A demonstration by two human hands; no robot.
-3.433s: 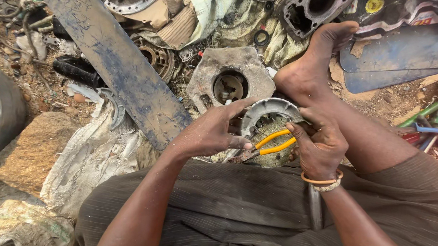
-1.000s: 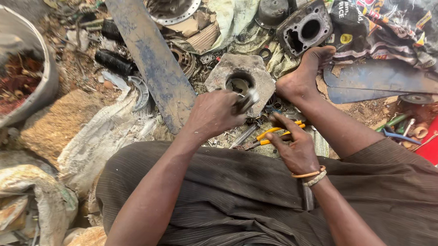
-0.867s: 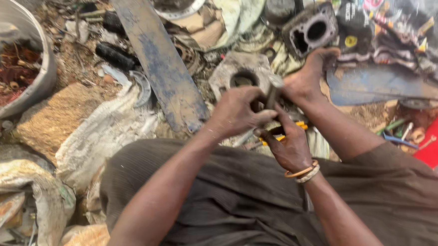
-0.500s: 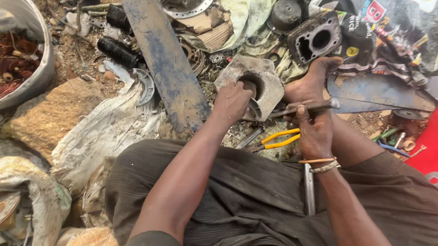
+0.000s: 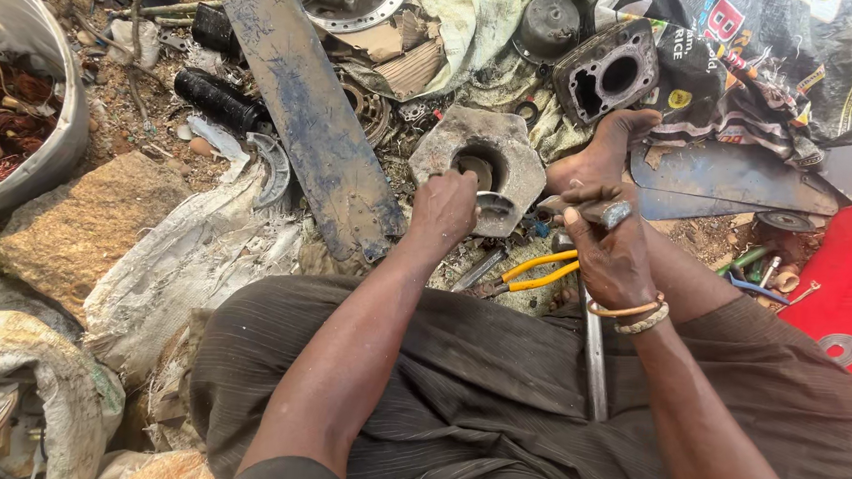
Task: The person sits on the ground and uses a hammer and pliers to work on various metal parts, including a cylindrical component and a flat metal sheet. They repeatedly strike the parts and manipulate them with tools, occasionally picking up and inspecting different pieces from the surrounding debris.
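Head view. Change since half a second ago: the left hand point(image 5: 444, 206) has stayed at the grey metal housing point(image 5: 478, 165), fingers now curled onto a small rounded metal piece point(image 5: 495, 206) at the housing's near edge. The right hand point(image 5: 612, 251) has drawn back slightly toward the body and closed tighter on a short metal rod point(image 5: 583, 210), whose tip points at about 9 o'clock toward that piece. One second ago both hands were closer together over the housing; they now sit apart, each clamped on its own item. Judgement: the rod is being lined up against the piece, so work on the housing is in progress, not finished.

Housing: pale grey, roughly hexagonal casting with a dark round bore, dusty and pitted, lying flat on the ground at 12 o'clock from the left hand. Whether the piece is seated in the bore or loose is unclear; fingers cover it.

Yellow-handled pliers point(image 5: 539, 273) lie at 6 o'clock from the housing, untouched. A bare foot point(image 5: 601, 151) rests at 3 o'clock beside it.
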